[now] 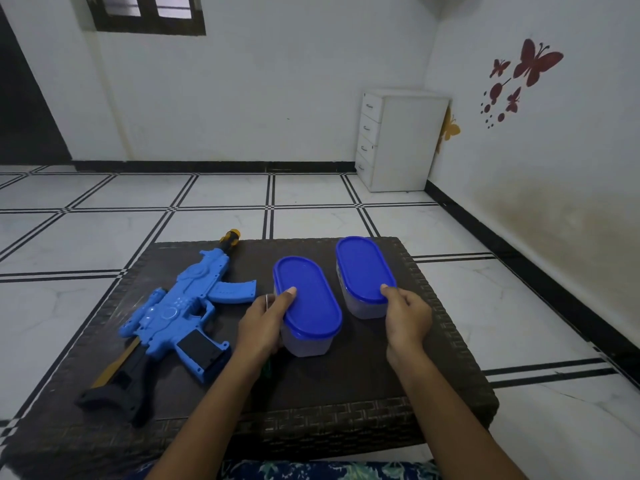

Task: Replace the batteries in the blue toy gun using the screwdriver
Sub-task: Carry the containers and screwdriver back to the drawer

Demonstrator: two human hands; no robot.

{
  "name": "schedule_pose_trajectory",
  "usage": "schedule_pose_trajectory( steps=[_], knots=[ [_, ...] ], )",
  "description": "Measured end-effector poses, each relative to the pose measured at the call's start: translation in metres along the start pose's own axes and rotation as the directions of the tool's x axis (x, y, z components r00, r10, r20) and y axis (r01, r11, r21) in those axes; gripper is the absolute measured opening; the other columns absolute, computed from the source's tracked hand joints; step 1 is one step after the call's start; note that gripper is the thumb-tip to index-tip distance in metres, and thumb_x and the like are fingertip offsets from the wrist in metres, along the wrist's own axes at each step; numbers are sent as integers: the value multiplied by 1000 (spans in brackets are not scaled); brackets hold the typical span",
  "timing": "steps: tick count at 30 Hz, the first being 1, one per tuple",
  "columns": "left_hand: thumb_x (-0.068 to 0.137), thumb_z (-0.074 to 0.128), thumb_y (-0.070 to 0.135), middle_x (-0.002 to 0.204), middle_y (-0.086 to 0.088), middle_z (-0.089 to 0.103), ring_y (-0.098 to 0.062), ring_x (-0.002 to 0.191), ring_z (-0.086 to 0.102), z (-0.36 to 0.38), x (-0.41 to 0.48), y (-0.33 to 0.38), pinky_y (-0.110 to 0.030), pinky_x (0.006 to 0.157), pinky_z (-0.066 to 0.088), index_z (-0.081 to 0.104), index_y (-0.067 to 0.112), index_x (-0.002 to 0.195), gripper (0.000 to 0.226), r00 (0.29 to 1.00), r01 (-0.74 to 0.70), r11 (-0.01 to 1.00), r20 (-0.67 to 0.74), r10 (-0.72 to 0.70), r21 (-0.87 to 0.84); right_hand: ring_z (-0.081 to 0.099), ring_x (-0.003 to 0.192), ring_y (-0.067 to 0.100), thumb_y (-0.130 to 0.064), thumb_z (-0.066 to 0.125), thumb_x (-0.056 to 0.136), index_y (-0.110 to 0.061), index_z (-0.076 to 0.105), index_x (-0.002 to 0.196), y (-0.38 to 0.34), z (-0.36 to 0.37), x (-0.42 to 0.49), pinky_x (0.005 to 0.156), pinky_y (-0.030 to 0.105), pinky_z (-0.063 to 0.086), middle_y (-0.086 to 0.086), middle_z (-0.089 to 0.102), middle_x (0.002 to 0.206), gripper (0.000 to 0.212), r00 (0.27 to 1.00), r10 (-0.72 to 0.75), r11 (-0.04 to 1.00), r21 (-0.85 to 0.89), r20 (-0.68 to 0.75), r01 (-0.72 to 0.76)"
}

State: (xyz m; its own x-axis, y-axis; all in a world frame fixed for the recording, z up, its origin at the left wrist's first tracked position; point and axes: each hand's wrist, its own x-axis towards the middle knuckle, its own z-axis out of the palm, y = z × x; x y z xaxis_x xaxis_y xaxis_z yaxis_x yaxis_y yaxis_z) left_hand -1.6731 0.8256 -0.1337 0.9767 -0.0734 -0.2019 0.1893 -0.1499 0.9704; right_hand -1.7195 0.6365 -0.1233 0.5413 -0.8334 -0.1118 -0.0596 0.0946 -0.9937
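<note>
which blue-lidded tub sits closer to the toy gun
The tub the left hand grips, beside the toy gun; the other tub, in the right hand, stands farther right.

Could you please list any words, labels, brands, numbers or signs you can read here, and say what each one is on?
No readable text anywhere in the head view.
Blue plastic toy gun: small raised marks on its magazine, too blurred to read.
Two oval clear tubs with blue lids, left tub and right tub: lids plain.
Red butterfly wall stickers: pictures, no words.
</note>
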Motion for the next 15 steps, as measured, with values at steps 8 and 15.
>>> schedule_pose_trajectory(
  steps=[8,15],
  knots=[
    [83,57,58,88,-5,63,-17,68,59,1,-2,1,-23,45,38,60,15,95,45,1000,-12,1000,-4,12,-16,57,68,13,-9,67,84,-8,64,73,-4,-7,-10,59,25,44,2,61,72,12,999,47,996,71,-23,-45],
    [83,58,57,88,-5,63,-17,71,59,1,-1,-1,-24,49,38,60,18,89,40,1000,-18,999,4,19,-38,57,71,16,-11,66,85,-6,64,76,-5,-8,-18,57,27,43,5,60,75,11,999,48,997,58,-18,-47]
  ],
)
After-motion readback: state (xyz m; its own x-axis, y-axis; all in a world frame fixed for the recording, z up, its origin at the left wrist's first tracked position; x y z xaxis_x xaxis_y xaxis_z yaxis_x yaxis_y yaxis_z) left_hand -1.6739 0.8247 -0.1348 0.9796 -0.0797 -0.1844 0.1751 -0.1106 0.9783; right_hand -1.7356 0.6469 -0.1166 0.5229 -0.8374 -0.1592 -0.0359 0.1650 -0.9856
